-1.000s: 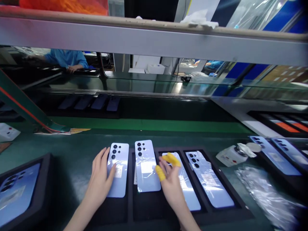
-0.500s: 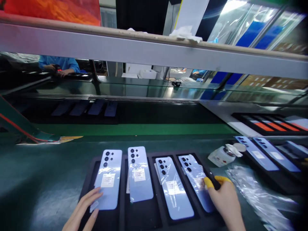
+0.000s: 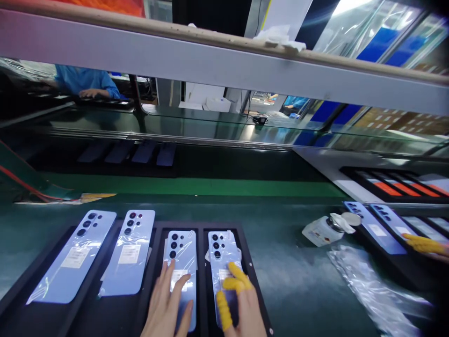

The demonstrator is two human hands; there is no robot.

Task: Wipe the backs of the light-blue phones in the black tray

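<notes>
A black foam tray [image 3: 245, 243] lies on the green belt in front of me with several light-blue phones face down in its slots, each wrapped in clear film. My left hand [image 3: 167, 306] rests flat on the third phone [image 3: 182, 252], fingers spread. My right hand [image 3: 238, 304], with yellow finger cots on thumb and two fingers, presses on the rightmost phone [image 3: 221, 250]. The two left phones [image 3: 129, 250] sit slanted over their slots, untouched.
A white roll dispenser [image 3: 324, 229] and crumpled clear film [image 3: 372, 290] lie to the right. Another tray of phones [image 3: 382, 224] stands at far right, where another person's yellow-cotted fingers [image 3: 423, 243] reach in. A grey shelf beam [image 3: 224, 65] runs overhead; a co-worker's blue sleeve [image 3: 84, 82] shows behind.
The tray has shifted left in my view. My left hand moved from the leftmost phone to the third one; my right hand moved from the tray's right edge onto the rightmost phone.
</notes>
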